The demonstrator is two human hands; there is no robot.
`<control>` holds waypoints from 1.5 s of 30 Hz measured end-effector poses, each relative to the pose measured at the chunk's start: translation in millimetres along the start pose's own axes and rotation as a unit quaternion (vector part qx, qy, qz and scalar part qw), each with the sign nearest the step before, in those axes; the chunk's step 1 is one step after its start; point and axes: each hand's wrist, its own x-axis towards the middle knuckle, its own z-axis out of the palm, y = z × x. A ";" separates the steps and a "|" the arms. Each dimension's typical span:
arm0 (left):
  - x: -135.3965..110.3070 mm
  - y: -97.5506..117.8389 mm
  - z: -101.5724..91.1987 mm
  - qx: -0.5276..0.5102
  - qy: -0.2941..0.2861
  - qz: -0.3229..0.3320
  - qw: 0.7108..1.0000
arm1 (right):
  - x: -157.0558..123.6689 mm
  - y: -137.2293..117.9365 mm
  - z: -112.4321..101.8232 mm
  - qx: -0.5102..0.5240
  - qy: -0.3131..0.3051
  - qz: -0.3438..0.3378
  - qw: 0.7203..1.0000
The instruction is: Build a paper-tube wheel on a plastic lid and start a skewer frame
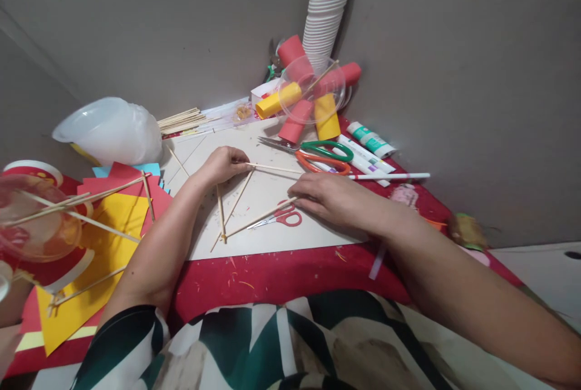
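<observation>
A frame of thin wooden sticks (259,214) stands over a white board (276,243), its lower corner bound near the board's front. My left hand (228,163) pinches the frame's upper left end, where a stick meets another. My right hand (320,193) is closed around the right side, where two stick ends run in under the fingers. Exactly how they join there is hidden. Below the right hand lies a small pair of red-handled scissors (289,214), partly behind a stick. Larger scissors with green and orange handles (324,157) rest just beyond that hand.
A pinwheel-like piece of red and yellow paper tubes (315,96) stands behind, before stacked paper cups (329,11). Markers (363,157) and a glue tube (370,138) lie right. Coloured paper (109,214), another stick structure (97,196) and a plastic bag (113,132) are left.
</observation>
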 end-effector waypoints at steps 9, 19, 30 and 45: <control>2.5 -3.9 -1.2 0.085 0.066 -0.068 0.992 | -2.1 7.5 -2.6 -0.006 -0.022 0.028 0.999; 1.5 -1.9 -4.3 0.163 0.105 -0.128 0.973 | -2.7 5.7 -2.2 0.009 -0.025 0.010 1.000; 1.5 -4.1 -9.4 0.178 0.106 -0.166 0.964 | -4.6 11.4 0.5 -0.019 -0.013 -0.006 1.000; -4.8 25.2 -17.9 -0.009 -0.074 -0.018 0.997 | 0.4 6.6 3.3 0.011 0.119 -0.046 0.992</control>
